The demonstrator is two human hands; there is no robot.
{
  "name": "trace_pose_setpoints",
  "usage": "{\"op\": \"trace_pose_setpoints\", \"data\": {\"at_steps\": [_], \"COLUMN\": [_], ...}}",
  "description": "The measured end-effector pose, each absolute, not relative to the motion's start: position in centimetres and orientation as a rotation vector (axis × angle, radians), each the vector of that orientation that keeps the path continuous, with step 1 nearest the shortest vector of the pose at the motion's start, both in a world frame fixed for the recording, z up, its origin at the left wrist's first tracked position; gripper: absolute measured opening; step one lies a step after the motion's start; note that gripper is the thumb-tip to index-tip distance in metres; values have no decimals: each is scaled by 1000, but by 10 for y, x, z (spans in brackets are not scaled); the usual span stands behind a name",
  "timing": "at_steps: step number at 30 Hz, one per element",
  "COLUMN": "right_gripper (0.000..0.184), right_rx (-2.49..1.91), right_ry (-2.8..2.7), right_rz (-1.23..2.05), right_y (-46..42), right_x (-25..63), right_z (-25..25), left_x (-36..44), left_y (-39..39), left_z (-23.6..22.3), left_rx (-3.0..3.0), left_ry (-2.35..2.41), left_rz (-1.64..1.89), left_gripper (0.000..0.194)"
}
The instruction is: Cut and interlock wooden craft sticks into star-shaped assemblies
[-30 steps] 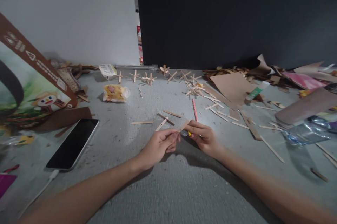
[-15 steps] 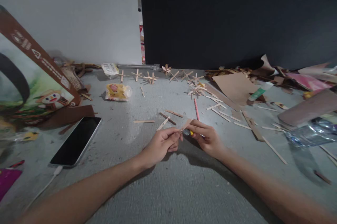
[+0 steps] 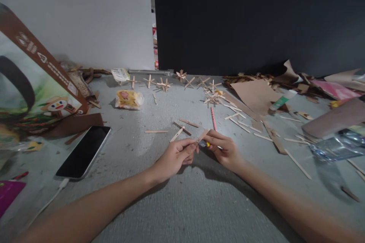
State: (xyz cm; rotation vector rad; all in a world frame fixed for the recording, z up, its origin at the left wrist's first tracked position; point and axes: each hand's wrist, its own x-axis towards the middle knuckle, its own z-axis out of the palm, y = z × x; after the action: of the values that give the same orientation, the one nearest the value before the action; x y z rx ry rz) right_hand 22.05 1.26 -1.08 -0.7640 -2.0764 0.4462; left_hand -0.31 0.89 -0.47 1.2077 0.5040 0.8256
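Observation:
My left hand (image 3: 172, 161) is closed, pinching the end of a small flat tan piece (image 3: 202, 135), of wood or card. My right hand (image 3: 226, 152) is closed close beside it, its fingers around a small tool of which a yellow part (image 3: 208, 144) shows; the rest is hidden by the fingers. The tan piece lies between both hands, just above the table. Just beyond my hands are loose craft sticks (image 3: 156, 132), some crossed over each other. A pink patterned straw-like stick (image 3: 213, 118) lies past my right hand.
Star-shaped craft-stick assemblies (image 3: 163, 84) line the back of the table. On the left are a phone (image 3: 84, 151) on a cable, a printed bag (image 3: 57, 83) and a yellow packet (image 3: 128, 100). Rightward lie cardboard (image 3: 253, 96), a glue stick (image 3: 283, 100) and a plastic bottle (image 3: 339, 146).
The view has shifted very slightly. Both hands stay almost in place around the tan piece, with only tiny finger movement.

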Motion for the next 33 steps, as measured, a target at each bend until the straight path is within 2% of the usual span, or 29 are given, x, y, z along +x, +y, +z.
{"op": "trace_pose_setpoints", "data": {"at_steps": [25,33], "right_gripper": [39,32], "right_rx": [-733,-804], "right_ry": [-2039,-2030], "right_rz": [332,324], "right_y": [13,13], "right_x": [216,218], "right_z": [-10,-10], "left_x": [-2,-2], "left_y": [8,8], "left_z": [-2,-2], "left_rx": [1168,1193], "left_ry": [474,500], "left_rz": [836,900], "left_gripper": [49,46]}}
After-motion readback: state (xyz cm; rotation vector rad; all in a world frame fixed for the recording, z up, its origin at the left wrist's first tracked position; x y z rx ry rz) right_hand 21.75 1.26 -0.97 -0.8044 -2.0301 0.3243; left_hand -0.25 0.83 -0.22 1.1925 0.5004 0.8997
